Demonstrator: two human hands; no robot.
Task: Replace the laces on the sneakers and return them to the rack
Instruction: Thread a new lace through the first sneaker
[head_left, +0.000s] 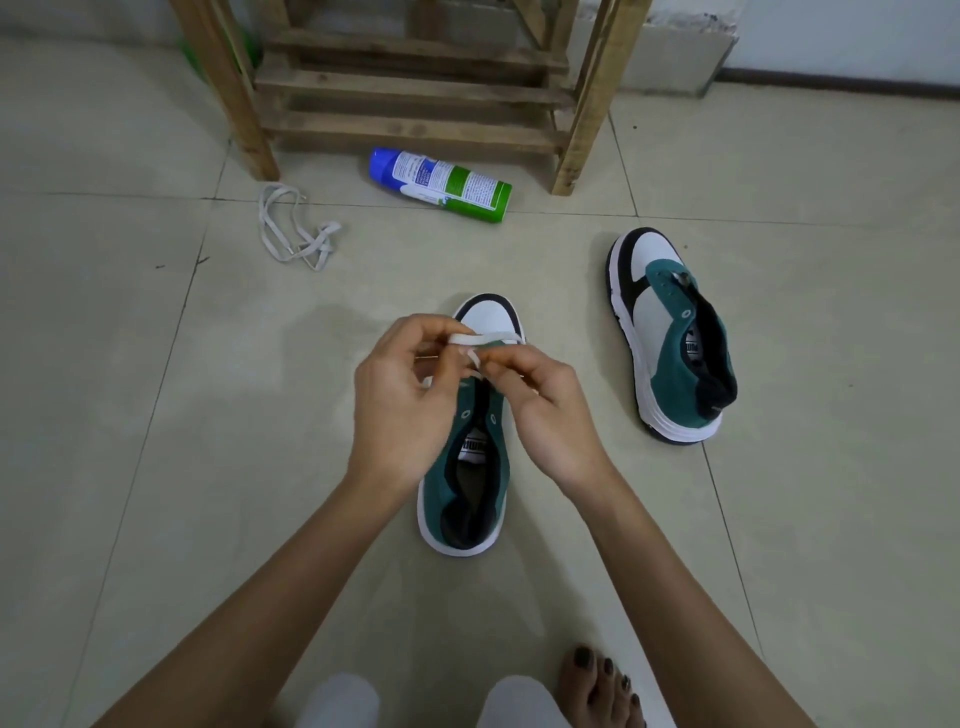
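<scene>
White lace (485, 340) pinched by both hands (over near sneaker (467, 467)).

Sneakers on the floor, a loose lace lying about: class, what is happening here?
A person sits on the tiled floor, both hands pinching a white lace over the near sneaker: left hand, right hand. The other sneaker lies unlaced to the right. A loose lace and a spray can lie before the wooden rack.
</scene>
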